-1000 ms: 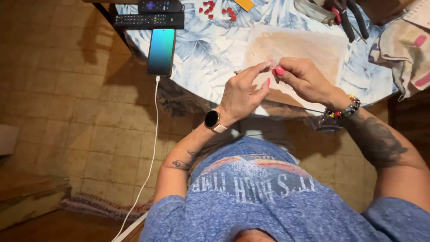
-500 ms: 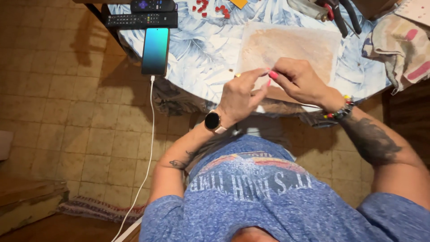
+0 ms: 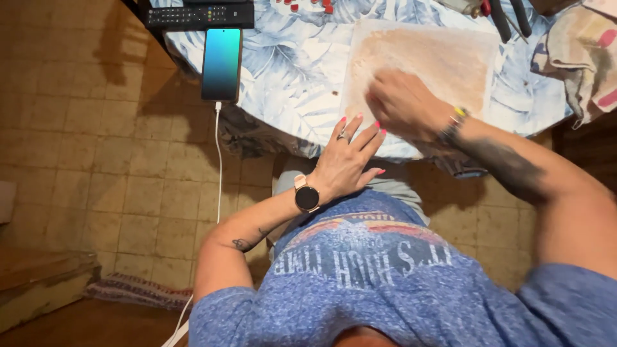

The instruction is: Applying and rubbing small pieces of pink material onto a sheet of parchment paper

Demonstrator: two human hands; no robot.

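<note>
Since the earlier frame both hands have separated: they no longer pinch together at the mat's near edge. Left hand (image 3: 350, 160), at 6 o'clock of the mat, hangs with its grip open, fingers spread, holding nothing, just over the table (image 3: 289, 96) edge. Right hand (image 3: 402, 103) rests on the beige felt mat (image 3: 443, 61), fingers curled down; whether its grip encloses anything cannot be told. At 10 o'clock lies a lit phone (image 3: 222, 63) with its white cable (image 3: 218, 167) trailing off the edge; beyond it, a remote control (image 3: 196, 14). At 12 o'clock sit small red pieces (image 3: 308, 5); at 1 o'clock, pliers (image 3: 508, 16). Risk, judged: a sweeping forearm could snag the cable and drag the phone off.
</note>
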